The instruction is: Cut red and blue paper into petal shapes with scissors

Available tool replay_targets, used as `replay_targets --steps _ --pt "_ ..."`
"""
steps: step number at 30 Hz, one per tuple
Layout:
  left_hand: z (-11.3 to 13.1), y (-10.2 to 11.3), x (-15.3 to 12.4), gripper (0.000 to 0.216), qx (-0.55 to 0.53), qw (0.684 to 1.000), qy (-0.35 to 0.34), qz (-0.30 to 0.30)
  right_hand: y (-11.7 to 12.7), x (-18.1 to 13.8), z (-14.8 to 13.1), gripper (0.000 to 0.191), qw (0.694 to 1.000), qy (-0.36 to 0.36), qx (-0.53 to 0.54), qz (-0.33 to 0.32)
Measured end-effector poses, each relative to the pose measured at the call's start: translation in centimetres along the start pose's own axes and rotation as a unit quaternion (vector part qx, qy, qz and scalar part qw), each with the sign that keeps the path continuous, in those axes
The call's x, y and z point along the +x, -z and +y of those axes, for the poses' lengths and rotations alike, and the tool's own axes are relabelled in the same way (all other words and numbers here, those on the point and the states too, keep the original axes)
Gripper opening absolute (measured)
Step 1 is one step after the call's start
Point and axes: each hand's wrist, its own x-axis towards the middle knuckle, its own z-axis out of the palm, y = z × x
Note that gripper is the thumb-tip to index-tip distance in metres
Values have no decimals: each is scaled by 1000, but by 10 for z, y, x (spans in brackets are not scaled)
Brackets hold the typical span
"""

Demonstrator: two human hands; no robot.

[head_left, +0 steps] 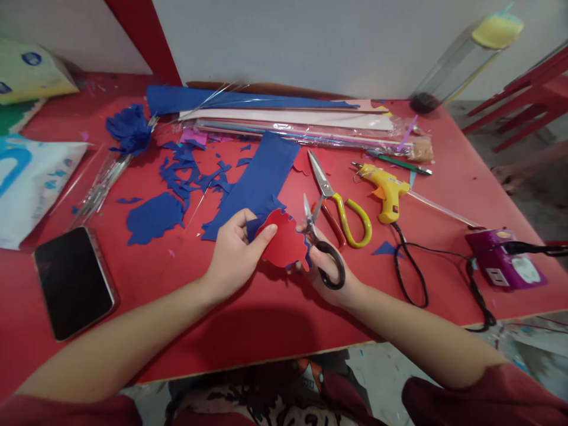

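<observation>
My left hand (235,251) pinches a red paper cut-out (284,242) laid over blue paper, thumb on top. My right hand (331,275) is closed through the black handles of small scissors (313,231), whose blades point up along the right edge of the red shape. A long blue paper strip (257,180) runs from under my left hand toward the back of the red table (266,319).
Yellow-handled scissors (341,207) and a yellow glue gun (386,192) with a black cord lie right of my hands. A purple socket box (503,263) is at the far right. A phone (73,281) lies left. Blue scraps (186,174) and paper rolls (288,118) fill the back.
</observation>
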Motion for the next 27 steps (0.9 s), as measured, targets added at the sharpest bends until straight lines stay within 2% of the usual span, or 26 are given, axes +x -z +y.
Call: replay_targets --steps 2,5,8,12,16,23,27 --pt "0 1 0 29 60 998 -10 -12 0 3 -3 41 998 11 -7 59" --pt "-2 1 -1 26 124 991 -45 -9 0 7 -5 41 996 9 -36 84" --pt "-4 0 -3 23 138 989 -56 -12 0 9 -7 38 993 20 -55 103" --pt "-1 -1 -3 23 133 990 -36 -26 0 11 -10 37 991 38 -80 103" --pt "5 1 3 16 189 981 -15 -44 2 13 -14 40 991 40 -89 89" --pt "14 8 12 4 216 967 -16 -134 5 14 -15 37 990 37 -125 57" --pt "16 10 11 15 217 963 -13 -157 6 15 -14 36 991 41 -120 49"
